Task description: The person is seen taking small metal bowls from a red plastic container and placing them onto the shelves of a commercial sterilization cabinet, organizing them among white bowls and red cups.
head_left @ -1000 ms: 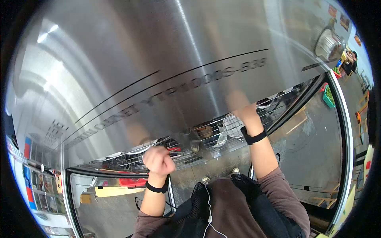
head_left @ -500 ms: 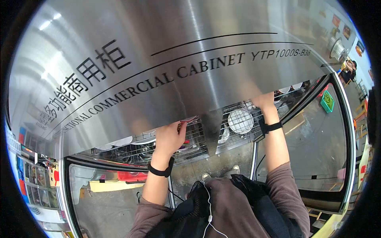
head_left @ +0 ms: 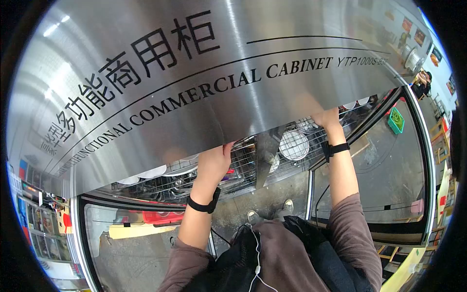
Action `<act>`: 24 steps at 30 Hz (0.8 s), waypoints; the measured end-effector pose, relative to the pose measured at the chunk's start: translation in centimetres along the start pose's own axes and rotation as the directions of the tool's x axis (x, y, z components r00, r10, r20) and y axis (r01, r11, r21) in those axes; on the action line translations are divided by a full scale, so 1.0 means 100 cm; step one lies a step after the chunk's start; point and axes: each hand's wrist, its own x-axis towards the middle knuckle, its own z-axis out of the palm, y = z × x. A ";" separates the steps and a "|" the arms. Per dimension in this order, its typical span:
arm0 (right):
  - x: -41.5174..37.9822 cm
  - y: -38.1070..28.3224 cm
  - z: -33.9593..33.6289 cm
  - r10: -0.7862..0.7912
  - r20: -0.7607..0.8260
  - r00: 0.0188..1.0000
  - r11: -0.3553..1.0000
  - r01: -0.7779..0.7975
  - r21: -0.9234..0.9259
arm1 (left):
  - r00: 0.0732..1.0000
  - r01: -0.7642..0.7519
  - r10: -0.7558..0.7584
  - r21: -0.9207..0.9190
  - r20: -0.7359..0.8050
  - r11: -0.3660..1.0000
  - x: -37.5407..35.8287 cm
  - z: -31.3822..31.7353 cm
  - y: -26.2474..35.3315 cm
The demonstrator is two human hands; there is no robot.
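Both hands reach in under the stainless steel top panel [head_left: 160,131] of a commercial cabinet. My left hand [head_left: 214,164] is at the panel's lower edge, above a wire rack [head_left: 243,163]; its thumb side shows, but its fingertips are hidden. Further right, my right hand [head_left: 327,118] is over the rack near some white plates [head_left: 294,145], its fingers out of sight behind the panel. Whether either hand holds something does not show. More white dishes [head_left: 152,172] sit on the rack left of my left hand. A dark metal divider [head_left: 267,155] stands between the hands.
Glass doors [head_left: 389,160] swing open on both sides. Behind the left door's glass is a red basket [head_left: 163,217]; a green basket [head_left: 396,120] with green contents is at right. Another person [head_left: 422,83] is far right. My shoes [head_left: 253,216] stand on the concrete floor.
My left hand has gone further in, and its fingers have passed behind the panel edge. The panel's lettering has shifted right in view. The right hand stays in nearly the same place.
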 end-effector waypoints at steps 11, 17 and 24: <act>-0.001 0.006 0.008 -0.030 -0.038 0.999 0.998 0.032 0.048 | 0.830 -0.374 0.326 -0.018 -0.452 0.927 -0.064 -0.054 0.010; -0.001 0.007 0.008 0.018 -0.046 0.999 0.997 -0.014 0.081 | 0.758 -0.646 0.644 0.014 -0.101 0.763 -0.103 -0.041 0.038; -0.003 0.025 -0.005 -0.042 0.059 0.997 0.955 0.023 0.294 | 0.680 -0.732 0.712 -0.215 -0.176 0.646 -0.059 0.035 0.115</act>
